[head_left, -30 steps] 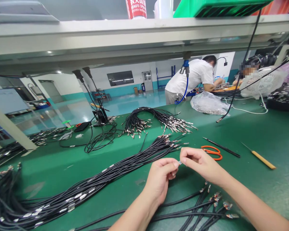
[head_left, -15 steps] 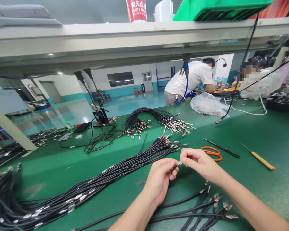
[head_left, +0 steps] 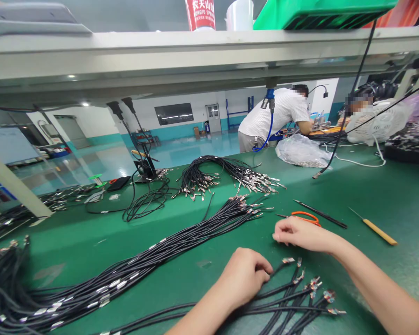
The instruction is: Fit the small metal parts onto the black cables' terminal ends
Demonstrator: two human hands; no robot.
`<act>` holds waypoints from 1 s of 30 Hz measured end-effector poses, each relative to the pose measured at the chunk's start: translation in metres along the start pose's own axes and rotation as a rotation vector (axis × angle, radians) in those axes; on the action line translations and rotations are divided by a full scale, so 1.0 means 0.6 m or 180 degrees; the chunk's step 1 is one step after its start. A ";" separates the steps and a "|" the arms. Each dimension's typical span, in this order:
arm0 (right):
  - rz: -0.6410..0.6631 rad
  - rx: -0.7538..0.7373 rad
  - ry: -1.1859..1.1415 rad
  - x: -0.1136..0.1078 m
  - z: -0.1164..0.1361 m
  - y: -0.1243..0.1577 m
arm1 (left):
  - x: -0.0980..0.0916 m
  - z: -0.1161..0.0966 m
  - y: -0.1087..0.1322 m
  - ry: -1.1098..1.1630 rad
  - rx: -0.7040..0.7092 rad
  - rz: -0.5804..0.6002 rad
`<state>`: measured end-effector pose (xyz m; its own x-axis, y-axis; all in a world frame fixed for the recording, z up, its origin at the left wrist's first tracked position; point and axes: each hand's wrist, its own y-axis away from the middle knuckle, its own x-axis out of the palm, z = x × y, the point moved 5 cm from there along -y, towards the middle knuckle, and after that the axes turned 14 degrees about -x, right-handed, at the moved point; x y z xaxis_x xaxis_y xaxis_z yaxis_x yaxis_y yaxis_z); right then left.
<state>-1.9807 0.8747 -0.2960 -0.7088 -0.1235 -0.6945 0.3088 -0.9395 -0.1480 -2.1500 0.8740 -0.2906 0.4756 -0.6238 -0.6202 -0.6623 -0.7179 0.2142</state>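
My left hand [head_left: 246, 277] is closed on a black cable [head_left: 278, 267] just behind its metal-tipped end, low over the green table. My right hand [head_left: 298, 232], up and to the right, has its fingers curled together; whether anything small is between them is hidden. Several black cables with bare, coppery connector ends [head_left: 314, 284] lie beneath and right of my left hand. A long bundle of black cables [head_left: 153, 256] with white labels runs across the table to the left. Orange-handled scissors [head_left: 309, 215] lie partly behind my right hand.
Black tweezers [head_left: 321, 214] and a yellow-handled pick [head_left: 380, 231] lie at right. Behind is a curved cable bundle [head_left: 212, 163], with a plastic bag [head_left: 302, 151]. A black cable [head_left: 358, 79] hangs from the shelf [head_left: 195, 51]. Two people work beyond.
My left hand has moved down with the cable, away from my right hand. My right hand has shifted right and slightly down, off the cable's end.
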 end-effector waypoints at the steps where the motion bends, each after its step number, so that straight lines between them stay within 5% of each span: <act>1: -0.0354 -0.0031 0.0256 -0.006 -0.004 -0.003 | 0.006 -0.003 0.004 -0.0013 -0.0034 0.0190; 4: -0.1118 -0.0222 0.0887 -0.005 -0.017 -0.012 | 0.020 -0.012 0.017 -0.0045 -0.0026 0.0762; 13: -0.1187 -0.0433 0.1135 0.028 -0.055 -0.027 | 0.025 -0.006 0.016 -0.0242 0.0103 0.1484; 21: -0.1160 -0.0396 0.0591 0.029 -0.057 -0.032 | 0.039 -0.011 0.018 -0.1210 0.0461 0.0814; 27: -0.1029 -0.0185 -0.0154 0.022 -0.013 -0.018 | -0.043 -0.005 0.015 -0.0767 0.0597 -0.0954; 30: -0.0896 -0.0196 -0.0684 0.013 0.030 -0.011 | -0.079 0.004 0.010 -0.0500 0.0688 -0.1463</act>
<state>-1.9996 0.8740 -0.2881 -0.8867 0.0668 -0.4576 0.1155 -0.9261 -0.3592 -2.1779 0.8997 -0.2615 0.6633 -0.1942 -0.7227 -0.5181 -0.8160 -0.2564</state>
